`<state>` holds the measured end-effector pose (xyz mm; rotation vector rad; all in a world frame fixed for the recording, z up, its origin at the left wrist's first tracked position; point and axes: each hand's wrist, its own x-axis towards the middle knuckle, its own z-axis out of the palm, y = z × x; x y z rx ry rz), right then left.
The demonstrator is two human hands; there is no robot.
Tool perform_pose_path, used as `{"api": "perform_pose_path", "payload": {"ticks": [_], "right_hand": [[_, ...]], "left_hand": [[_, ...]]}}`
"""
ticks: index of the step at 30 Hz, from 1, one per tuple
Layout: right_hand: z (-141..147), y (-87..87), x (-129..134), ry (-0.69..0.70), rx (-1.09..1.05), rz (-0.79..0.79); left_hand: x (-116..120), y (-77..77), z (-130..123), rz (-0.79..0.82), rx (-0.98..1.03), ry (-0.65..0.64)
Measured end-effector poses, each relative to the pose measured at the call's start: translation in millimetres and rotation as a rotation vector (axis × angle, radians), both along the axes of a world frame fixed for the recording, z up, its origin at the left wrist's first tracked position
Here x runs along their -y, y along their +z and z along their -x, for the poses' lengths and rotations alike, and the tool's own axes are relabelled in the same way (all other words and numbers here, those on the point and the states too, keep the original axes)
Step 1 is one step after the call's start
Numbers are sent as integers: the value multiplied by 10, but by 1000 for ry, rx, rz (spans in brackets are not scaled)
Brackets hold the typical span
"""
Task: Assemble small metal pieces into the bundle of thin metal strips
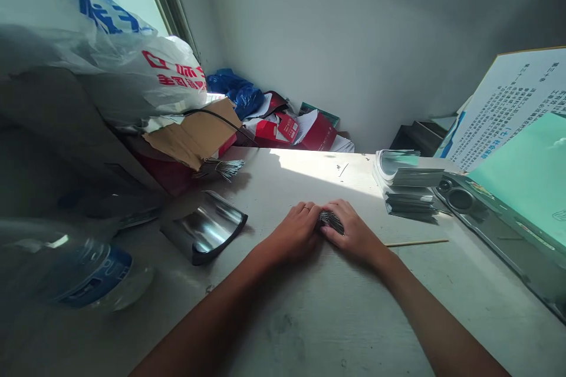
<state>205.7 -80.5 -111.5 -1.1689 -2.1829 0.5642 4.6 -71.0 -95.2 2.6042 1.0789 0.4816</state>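
My left hand (294, 232) and my right hand (354, 232) meet in the middle of the pale table (283, 306), fingers curled around a small bundle of thin metallic strips (331, 222). Only part of the bundle shows between the fingers. To the left of my hands lies a curved, shiny sheet of metal (206, 227), not touching them. A looser tuft of metal strips (221, 168) sits farther off at the table's back edge. A thin wooden stick (415, 242) lies to the right of my right hand.
Stacked booklets (404, 182) and a dark speaker unit (460, 200) stand at the right, below a printed board (508, 106) and a teal sheet (526, 171). A plastic bottle (79, 265), a white plastic bag (150, 65) and a torn cardboard box (190, 135) crowd the left.
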Motion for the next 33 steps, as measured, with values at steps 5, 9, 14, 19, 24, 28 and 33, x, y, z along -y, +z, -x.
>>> {"api": "perform_pose_path", "payload": {"ticks": [5, 9, 14, 19, 24, 28, 33], "right_hand": [[-16, -22, -20, 33, -2, -2], [-28, -45, -40, 98, -11, -9], [-33, -74, -30, 80, 47, 48], [-51, -80, 1, 70, 113, 93], [-46, -87, -14, 65, 133, 132], [-49, -116, -42, 96, 130, 114], [-57, -141, -39, 77, 140, 118]], "left_hand": [[-35, -6, -16, -55, -78, 24], [-42, -14, -29, -66, -82, 13], [-32, -63, -39, -64, -64, 8], [-64, -118, -46, -14, -28, -5], [-82, -78, -50, 77, 22, -10], [-87, -46, -17, 135, 45, 16], [-117, -151, 52, 178, 4, 85]]}}
